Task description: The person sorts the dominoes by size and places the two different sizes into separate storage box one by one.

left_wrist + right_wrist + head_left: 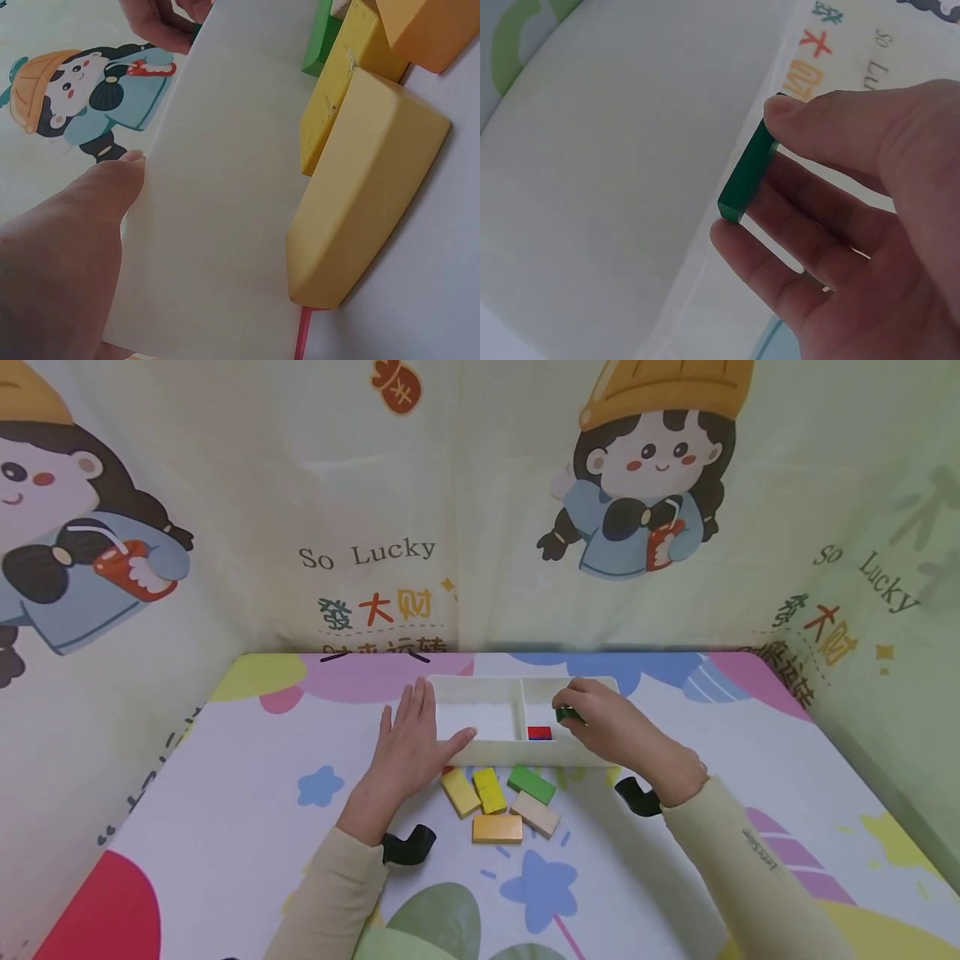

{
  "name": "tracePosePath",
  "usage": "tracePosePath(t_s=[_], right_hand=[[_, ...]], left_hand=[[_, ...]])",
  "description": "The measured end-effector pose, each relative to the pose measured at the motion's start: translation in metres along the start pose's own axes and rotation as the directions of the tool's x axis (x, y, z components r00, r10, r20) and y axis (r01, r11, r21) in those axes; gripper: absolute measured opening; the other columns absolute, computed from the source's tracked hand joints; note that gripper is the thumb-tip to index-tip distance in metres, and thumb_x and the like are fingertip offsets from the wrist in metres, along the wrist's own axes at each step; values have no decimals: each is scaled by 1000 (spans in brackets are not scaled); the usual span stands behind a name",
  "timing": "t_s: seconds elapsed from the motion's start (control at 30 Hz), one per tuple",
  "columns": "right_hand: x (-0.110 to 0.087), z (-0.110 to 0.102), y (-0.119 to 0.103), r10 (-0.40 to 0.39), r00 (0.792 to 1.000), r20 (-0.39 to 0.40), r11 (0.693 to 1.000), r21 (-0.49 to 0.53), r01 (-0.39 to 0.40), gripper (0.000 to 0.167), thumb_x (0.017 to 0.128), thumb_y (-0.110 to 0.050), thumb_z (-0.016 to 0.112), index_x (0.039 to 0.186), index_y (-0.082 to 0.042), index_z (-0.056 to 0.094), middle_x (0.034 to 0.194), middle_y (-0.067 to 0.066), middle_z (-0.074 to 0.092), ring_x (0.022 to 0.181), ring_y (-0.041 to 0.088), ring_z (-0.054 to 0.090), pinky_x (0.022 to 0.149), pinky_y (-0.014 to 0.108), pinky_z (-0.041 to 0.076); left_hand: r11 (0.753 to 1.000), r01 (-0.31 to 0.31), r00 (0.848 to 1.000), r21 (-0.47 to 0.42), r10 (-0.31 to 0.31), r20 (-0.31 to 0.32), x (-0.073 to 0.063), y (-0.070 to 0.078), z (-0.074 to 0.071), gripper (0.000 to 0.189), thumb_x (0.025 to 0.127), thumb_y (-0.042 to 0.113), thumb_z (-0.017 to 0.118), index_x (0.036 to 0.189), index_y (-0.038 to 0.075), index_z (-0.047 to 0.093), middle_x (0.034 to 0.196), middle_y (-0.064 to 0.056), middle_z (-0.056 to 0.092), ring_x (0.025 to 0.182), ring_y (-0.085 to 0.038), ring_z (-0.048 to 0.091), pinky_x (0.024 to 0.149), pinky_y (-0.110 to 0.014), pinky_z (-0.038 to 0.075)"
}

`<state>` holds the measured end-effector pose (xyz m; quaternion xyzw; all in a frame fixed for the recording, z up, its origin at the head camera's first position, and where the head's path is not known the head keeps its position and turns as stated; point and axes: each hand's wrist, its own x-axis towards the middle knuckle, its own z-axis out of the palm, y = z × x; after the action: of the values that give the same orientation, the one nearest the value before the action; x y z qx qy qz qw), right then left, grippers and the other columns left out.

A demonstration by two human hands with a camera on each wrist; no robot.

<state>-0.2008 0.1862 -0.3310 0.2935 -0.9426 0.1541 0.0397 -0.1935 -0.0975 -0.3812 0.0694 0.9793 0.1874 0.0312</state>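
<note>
A white divided box (pixel 480 752) stands toward the back of the table. My left hand (pixel 408 743) rests at its left end with straight fingers, the thumb (pixel 112 187) lying over the front rim. Over the right compartment, my right hand (pixel 600 714) pinches a dark green block (pixel 748 172) between thumb and fingers. A red block (pixel 539 732) with a blue edge under it lies in that compartment, against the divider. In front of the box lie a pale yellow block (pixel 367 187), a yellow block (pixel 490 791), a green block (pixel 532 784), a beige block (pixel 536 814) and an orange block (pixel 497 829).
The box's divider (pixel 522 710) separates a wide left compartment from the right one. A patterned cloth (pixel 495 527) hangs behind the table, and the table's cover (pixel 247 827) has printed shapes. Black wrist mounts (pixel 410 845) stick out beside both sleeves.
</note>
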Motion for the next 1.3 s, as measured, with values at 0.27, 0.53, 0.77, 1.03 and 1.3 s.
tracePosePath(t_s=[0.27, 0.53, 0.77, 1.03, 1.3], right_hand=[[17, 12, 4, 79, 993, 87, 997, 9, -80, 19, 90, -2, 69, 109, -2, 70, 101, 9, 66, 92, 23, 61, 84, 40, 57], [36, 22, 3, 146, 973, 181, 987, 33, -154, 22, 92, -5, 67, 113, -3, 69, 108, 11, 67, 94, 24, 61, 89, 39, 57], [48, 31, 5, 125, 972, 199, 989, 51, -138, 18, 92, -4, 66, 110, -2, 70, 108, 12, 69, 92, 23, 61, 88, 39, 56], [59, 36, 9, 67, 981, 184, 995, 59, -79, 20, 88, 3, 65, 105, -4, 71, 102, 9, 72, 87, 22, 60, 84, 38, 54], [62, 45, 10, 51, 986, 161, 992, 107, -69, 29, 87, 6, 66, 114, -4, 67, 109, 10, 71, 97, 24, 62, 95, 43, 54]], left_hand=[[1000, -2, 1000, -3, 2, -3, -1, 1, -2, 105, 91, 69, 48, 159, 3, 2, 168, -13, -2, 156, -32, -1, 123, -60, 3], [1000, -2, 1000, 7, 2, -2, -1, 2, -3, 105, 92, 69, 48, 159, 3, 2, 168, -13, -2, 156, -32, -1, 123, -59, 4], [1000, 3, 1000, -4, -3, 7, 1, 1, -2, 105, 92, 69, 47, 159, 4, 1, 168, -13, -2, 156, -31, -2, 123, -60, 3], [1000, -7, 1000, -1, 7, -3, 0, 1, -4, 105, 92, 70, 47, 159, 4, 1, 168, -13, -2, 156, -31, -2, 123, -60, 3], [1000, -8, 1000, -7, 8, -12, 0, 1, -2, 104, 92, 68, 50, 159, 3, 4, 168, -14, 0, 156, -33, 1, 122, -61, 4]])
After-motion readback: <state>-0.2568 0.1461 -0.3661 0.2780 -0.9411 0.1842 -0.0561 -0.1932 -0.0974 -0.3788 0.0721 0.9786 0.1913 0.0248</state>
